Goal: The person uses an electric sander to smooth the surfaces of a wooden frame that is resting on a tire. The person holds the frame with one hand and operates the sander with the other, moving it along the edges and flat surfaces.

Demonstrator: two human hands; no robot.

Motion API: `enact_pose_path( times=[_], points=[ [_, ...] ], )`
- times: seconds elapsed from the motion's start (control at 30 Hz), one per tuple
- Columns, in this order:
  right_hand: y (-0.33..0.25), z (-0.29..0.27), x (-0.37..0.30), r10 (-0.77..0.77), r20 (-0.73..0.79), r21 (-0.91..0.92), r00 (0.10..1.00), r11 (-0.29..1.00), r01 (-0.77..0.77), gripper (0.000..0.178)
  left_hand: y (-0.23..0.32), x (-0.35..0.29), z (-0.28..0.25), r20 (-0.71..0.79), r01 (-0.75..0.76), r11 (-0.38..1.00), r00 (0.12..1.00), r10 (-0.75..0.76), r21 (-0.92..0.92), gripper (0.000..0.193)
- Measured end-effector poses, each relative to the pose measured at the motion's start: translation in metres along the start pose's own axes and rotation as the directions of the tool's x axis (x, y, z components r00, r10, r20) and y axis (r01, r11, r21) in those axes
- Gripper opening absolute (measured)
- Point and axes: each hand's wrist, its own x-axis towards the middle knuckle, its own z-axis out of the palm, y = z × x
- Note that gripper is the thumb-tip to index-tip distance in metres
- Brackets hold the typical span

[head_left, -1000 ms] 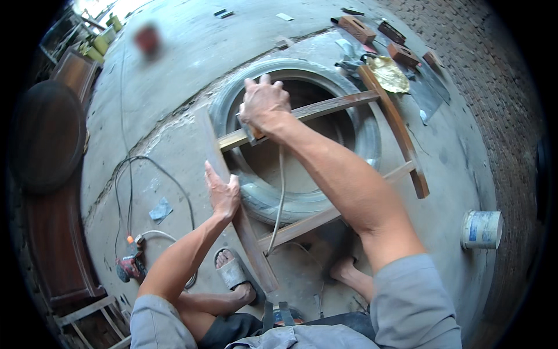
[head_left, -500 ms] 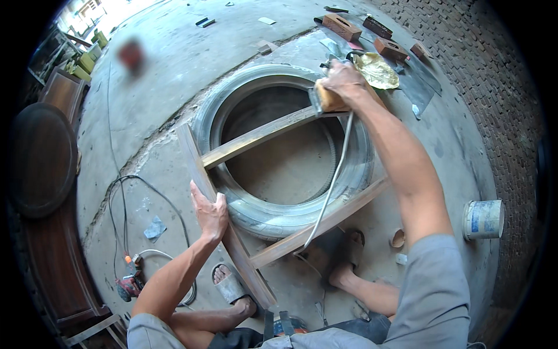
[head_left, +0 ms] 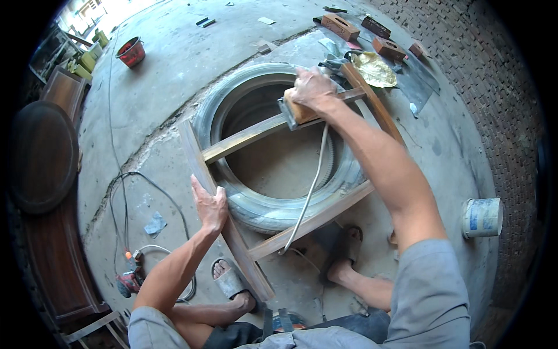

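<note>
A wooden frame point(head_left: 247, 138) with two crossbars lies on top of a grey tyre point(head_left: 261, 213). My right hand point(head_left: 314, 88) is closed over an orange-brown sander point(head_left: 299, 114), which rests on the far crossbar. A pale hose or cord point(head_left: 317, 174) trails from the sander back toward me across the near crossbar. With my left hand point(head_left: 209, 205) I grip the frame's left rail, the thumb pointing up along the inner side. The frame's right rail point(head_left: 372, 102) is reddish brown and partly hidden by my right arm.
Bricks point(head_left: 340, 27) and a gold-coloured crumpled sheet point(head_left: 374, 69) lie at the far right. A red bucket point(head_left: 131, 52) stands far left, a white bucket point(head_left: 483, 217) at right. Cables and a red power tool point(head_left: 129, 283) are near my left arm. Dark wooden furniture point(head_left: 58, 256) lines the left side.
My right hand has slid the sander leftward and nearer along the far crossbar, uncovering the right rail. The frame has shifted slightly; my left hand stays on the left rail.
</note>
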Motion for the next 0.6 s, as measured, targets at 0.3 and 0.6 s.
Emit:
enact_pose_path(
  times=[0.3, 0.6],
  points=[
    [0.032, -0.008, 0.013, 0.189, -0.043, -0.041, 0.981, 0.981, -0.191, 0.06, 0.006, -0.003, 0.001, 0.027, 0.035, 0.999, 0.999, -0.035, -0.022, 0.085],
    [-0.006, 0.005, -0.005, 0.01, -0.02, -0.001, 1.0, 1.0, -0.01, 0.061, 0.002, -0.001, -0.001, 0.0, 0.002, 1.0, 1.0, -0.002, -0.021, 0.085]
  ],
)
